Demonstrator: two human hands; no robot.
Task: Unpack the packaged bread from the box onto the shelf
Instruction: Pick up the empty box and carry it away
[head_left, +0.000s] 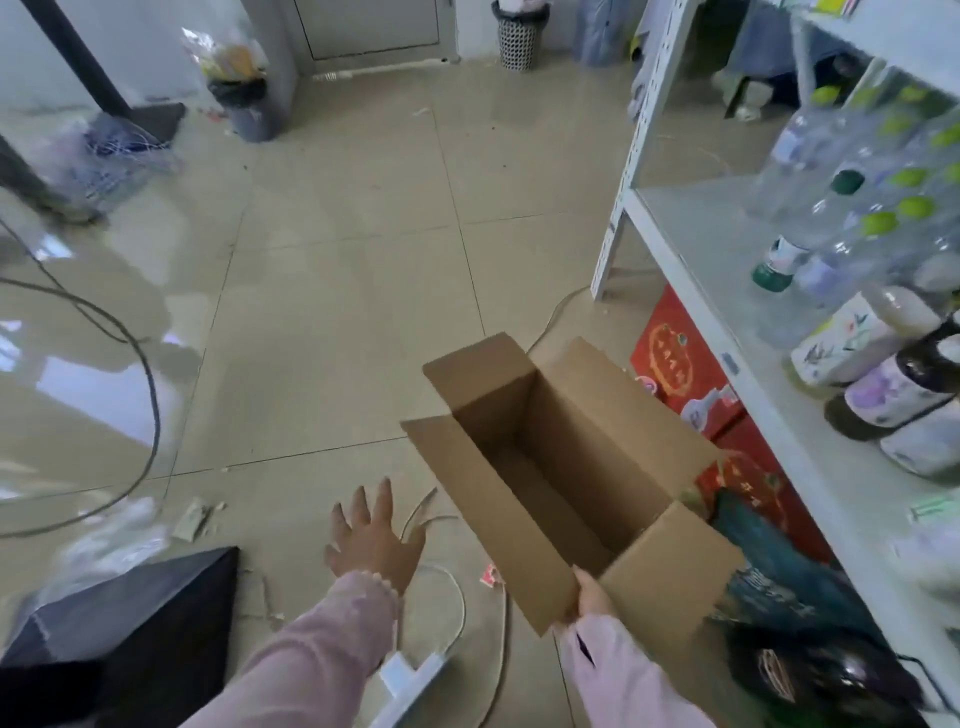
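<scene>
A brown cardboard box (618, 441) with its flaps open hangs above the floor beside the shelf; its inside looks bare and no packaged bread shows. My right hand (592, 592) grips the near corner of the box at its rim. My left hand (371, 535) hovers over the floor left of the box with its fingers spread, holding nothing. The white metal shelf (691, 244) stands on the right, with a bare stretch at its near left end.
Several clear bottles (852, 197) and drink bottles (883, 374) crowd the shelf. Red cartons (675, 364) sit under it. Cables (150, 395) and a white power strip (410, 680) lie on the tiled floor. A black bag (124, 639) is at the lower left, bins at the back.
</scene>
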